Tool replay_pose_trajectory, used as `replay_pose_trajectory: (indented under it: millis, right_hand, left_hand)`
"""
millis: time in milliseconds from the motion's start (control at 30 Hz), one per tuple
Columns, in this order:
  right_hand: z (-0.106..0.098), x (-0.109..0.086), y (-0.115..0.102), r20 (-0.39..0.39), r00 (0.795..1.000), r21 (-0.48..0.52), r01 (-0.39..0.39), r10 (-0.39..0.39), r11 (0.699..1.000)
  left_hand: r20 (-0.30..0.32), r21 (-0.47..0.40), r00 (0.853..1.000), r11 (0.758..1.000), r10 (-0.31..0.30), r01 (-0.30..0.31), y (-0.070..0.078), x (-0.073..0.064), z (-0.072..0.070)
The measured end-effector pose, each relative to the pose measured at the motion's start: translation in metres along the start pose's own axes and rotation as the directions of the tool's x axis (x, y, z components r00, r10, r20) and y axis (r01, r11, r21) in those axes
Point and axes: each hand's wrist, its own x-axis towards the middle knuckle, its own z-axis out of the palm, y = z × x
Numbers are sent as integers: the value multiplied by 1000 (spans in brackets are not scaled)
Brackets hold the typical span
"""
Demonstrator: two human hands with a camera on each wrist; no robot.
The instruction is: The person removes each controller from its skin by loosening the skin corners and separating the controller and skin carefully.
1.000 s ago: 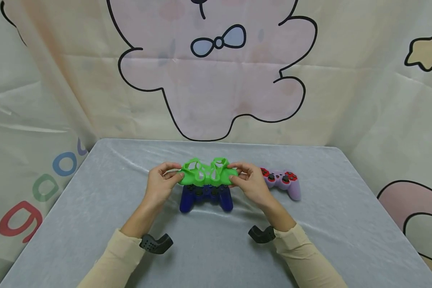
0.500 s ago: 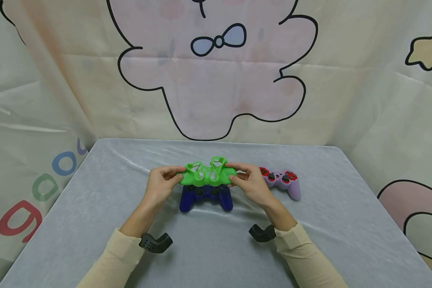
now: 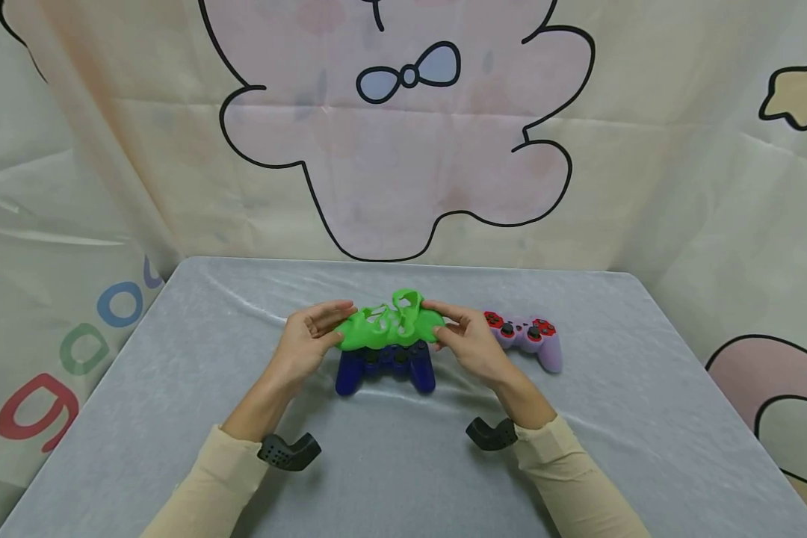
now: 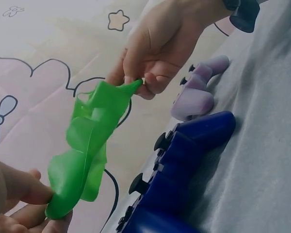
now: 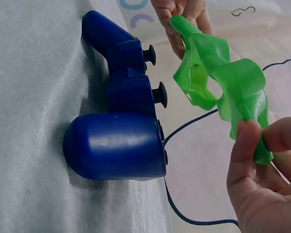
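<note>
A soft green controller skin (image 3: pixel 383 326), full of cut-outs, is stretched between both hands above the table. The left hand (image 3: pixel 304 338) pinches its left grip end between thumb and fingers. At the other end, the right hand (image 3: pixel 472 340) pinches the right grip the same way. Below the skin, a dark blue game controller (image 3: pixel 385 368) lies on the cloth with its thumbsticks up; in the head view the skin overlaps its far edge. Both wrist views show a gap between the skin (image 4: pixel 85 145) and the blue controller (image 5: pixel 121 141).
A lilac game controller (image 3: pixel 531 340) with red buttons lies to the right, partly hidden behind the right hand. Grey cloth covers the table (image 3: pixel 390 463). A printed curtain (image 3: pixel 403 179) hangs behind it. Each wrist wears a black camera mount (image 3: pixel 289 452).
The left fingers have shifted further over the skin's upper edge, and its left half has folded and tilted. The skin sits slightly lower over the blue controller. The controllers stay put.
</note>
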Motion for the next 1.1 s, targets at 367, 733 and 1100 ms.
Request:
replay_pose_trajectory:
  millis: [367,733,1100]
  right_hand:
    - [-2,1,-4,19,1000,29,-2,2,1000]
    - [0,1,-4,5,997,34,-73,73,997]
    - [6,-3,-12,7,981,50,191,-192,980]
  left_hand:
    - [5,-64,1000,998,9,-9,-1,0,3]
    - [-33,-103,993,988,111,-114,1,0,4]
    - [219,-65,961,980,-169,188,3,1,-7]
